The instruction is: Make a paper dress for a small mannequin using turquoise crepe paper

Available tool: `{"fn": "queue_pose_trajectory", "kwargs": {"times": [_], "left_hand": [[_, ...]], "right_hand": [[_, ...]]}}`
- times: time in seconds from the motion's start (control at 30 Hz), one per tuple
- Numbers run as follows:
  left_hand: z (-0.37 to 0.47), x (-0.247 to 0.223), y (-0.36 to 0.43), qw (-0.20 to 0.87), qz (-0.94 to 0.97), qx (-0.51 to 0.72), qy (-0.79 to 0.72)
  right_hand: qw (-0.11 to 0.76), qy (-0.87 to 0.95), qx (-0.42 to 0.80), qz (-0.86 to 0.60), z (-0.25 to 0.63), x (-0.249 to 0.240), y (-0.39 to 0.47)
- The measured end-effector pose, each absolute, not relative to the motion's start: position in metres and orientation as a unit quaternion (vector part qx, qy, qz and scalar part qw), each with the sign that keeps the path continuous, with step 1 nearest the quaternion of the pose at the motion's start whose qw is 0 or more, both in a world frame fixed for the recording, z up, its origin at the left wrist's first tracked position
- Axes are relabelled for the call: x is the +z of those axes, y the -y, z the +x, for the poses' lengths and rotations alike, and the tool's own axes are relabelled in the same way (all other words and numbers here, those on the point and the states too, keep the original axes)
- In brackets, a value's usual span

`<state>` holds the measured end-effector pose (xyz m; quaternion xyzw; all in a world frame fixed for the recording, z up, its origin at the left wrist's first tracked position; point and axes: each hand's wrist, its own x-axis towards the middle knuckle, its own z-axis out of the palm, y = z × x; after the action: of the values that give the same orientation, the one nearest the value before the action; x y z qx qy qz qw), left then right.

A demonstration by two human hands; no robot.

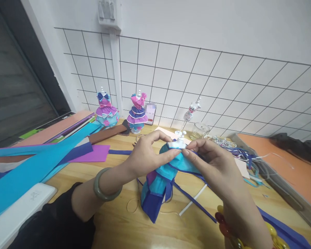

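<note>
A small white doll dress form (176, 144) is tilted between my hands, wearing a turquoise and dark blue dress (168, 169) with a purple patch. My left hand (152, 152) is closed on its upper left, thumb pressed on the front of the bodice. At the bodice's right side, my right hand (209, 160) pinches the turquoise fabric near the neckline, thumb and fingertips together. A turquoise flap edged in dark blue spreads out under the right fingers. The back of the dress form is hidden.
Two dressed mini forms (107, 110) stand at the back, near a bare form (192, 110) and a glass (200, 130). Fabric strips (49, 152) cover the left, by a white device (28, 207). A white strip (193, 200) and blue ribbons lie on the wooden table (119, 214).
</note>
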<state>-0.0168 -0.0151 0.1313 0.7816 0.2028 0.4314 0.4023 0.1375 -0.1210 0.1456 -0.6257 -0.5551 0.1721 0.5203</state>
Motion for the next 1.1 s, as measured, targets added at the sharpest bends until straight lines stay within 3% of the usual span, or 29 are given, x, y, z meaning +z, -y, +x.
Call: {"fn": "queue_pose_trajectory", "kwargs": {"times": [0.4, 0.83, 1.1], "left_hand": [[-0.020, 0.137, 0.013, 0.426, 0.770, 0.431, -0.198], [-0.022, 0.137, 0.012, 0.447, 0.783, 0.404, -0.154], [-0.016, 0.137, 0.003, 0.574, 0.727, 0.360, -0.115]], "right_hand": [[0.533, 0.560, 0.139, -0.619, 0.133, 0.140, 0.114], [0.495, 0.582, 0.213, -0.609, 0.141, 0.142, 0.116], [0.447, 0.630, 0.164, -0.614, 0.151, 0.144, 0.114]]}}
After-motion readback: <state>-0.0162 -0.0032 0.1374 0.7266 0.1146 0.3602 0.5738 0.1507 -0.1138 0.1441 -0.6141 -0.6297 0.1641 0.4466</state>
